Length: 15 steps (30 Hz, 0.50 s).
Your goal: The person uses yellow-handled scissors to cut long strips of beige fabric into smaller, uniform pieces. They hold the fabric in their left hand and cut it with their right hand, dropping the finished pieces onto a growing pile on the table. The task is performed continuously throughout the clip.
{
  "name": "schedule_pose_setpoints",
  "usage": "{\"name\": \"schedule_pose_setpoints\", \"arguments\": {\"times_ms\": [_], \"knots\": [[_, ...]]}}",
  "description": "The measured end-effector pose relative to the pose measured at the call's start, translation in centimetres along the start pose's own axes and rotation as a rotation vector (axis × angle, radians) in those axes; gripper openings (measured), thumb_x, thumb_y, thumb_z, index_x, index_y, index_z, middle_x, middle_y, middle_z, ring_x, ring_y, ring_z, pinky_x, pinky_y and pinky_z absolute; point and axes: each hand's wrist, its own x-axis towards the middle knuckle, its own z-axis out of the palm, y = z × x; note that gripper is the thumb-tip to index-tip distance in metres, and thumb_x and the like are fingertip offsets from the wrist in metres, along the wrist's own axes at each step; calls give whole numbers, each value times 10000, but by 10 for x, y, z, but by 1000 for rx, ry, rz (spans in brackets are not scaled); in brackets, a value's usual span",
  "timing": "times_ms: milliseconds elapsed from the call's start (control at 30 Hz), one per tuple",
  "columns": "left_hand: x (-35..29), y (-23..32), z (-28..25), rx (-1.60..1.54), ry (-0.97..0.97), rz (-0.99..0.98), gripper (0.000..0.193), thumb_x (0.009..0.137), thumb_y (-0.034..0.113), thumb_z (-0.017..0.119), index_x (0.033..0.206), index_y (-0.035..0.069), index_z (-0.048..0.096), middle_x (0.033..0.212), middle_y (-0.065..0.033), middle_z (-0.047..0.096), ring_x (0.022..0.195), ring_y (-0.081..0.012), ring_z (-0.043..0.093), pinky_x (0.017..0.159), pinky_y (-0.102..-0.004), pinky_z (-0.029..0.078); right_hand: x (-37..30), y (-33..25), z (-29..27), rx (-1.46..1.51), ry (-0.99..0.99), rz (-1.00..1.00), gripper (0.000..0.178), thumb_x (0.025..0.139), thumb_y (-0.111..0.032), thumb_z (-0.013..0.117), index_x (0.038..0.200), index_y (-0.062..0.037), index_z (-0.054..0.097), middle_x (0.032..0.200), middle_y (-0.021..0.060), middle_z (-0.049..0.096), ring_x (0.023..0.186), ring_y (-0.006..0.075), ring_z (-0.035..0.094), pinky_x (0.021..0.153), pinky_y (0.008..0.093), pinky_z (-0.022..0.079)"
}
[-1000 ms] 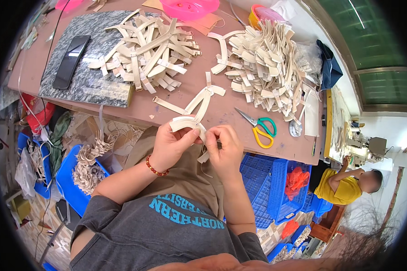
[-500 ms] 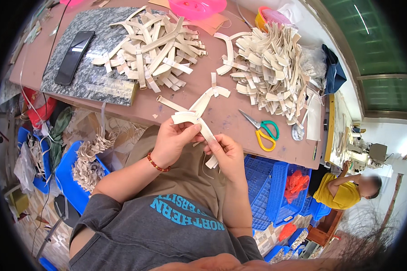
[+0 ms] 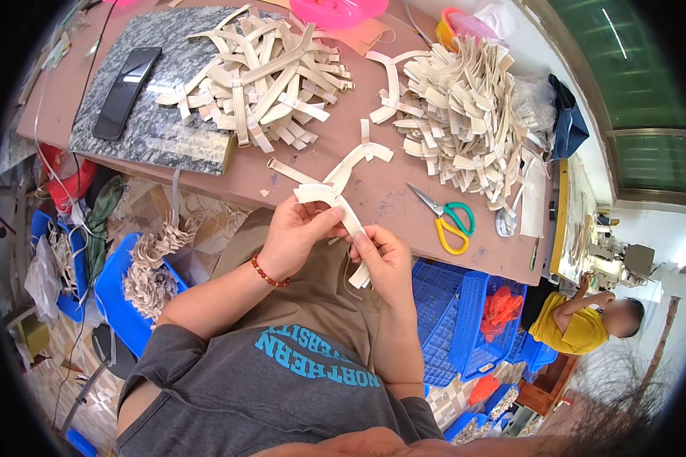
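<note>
- The left hand (image 3: 296,232) pinches one end of a cream strap piece (image 3: 335,204) just off the near edge of the worktop (image 3: 373,190).
- The right hand (image 3: 383,259) pinches its other end, fingers pressed together.
- Scissors (image 3: 446,217) lie on the worktop right of the strap piece; two heaps of strips (image 3: 267,72) lie beyond it.

I wear a grey short-sleeved T-shirt with teal lettering across the chest; olive-brown trousers; a red bead bracelet (image 3: 269,273) circles my left wrist; my forearms are bare.
</note>
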Motion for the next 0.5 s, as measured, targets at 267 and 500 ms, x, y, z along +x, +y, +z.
{"name": "schedule_pose_setpoints", "arguments": {"times_ms": [267,500], "knots": [[1,-1,-3,-14,-11,-63,176,848,7,589,1022,9,560,908,-75,614,787,-138,615,688,-238,524,-1,0,1,-1,-2,1,170,904,-155,547,889,-5,626,673,-15,568,621,36,505,584,193,419],[2,-3,-8,-12,-38,-88,243,854,3,581,1090,13,525,964,-88,607,836,-145,614,741,-242,519,-5,1,0,54,6,3,165,910,-125,523,959,-1,621,737,9,606,661,52,543,604,188,430]]}}
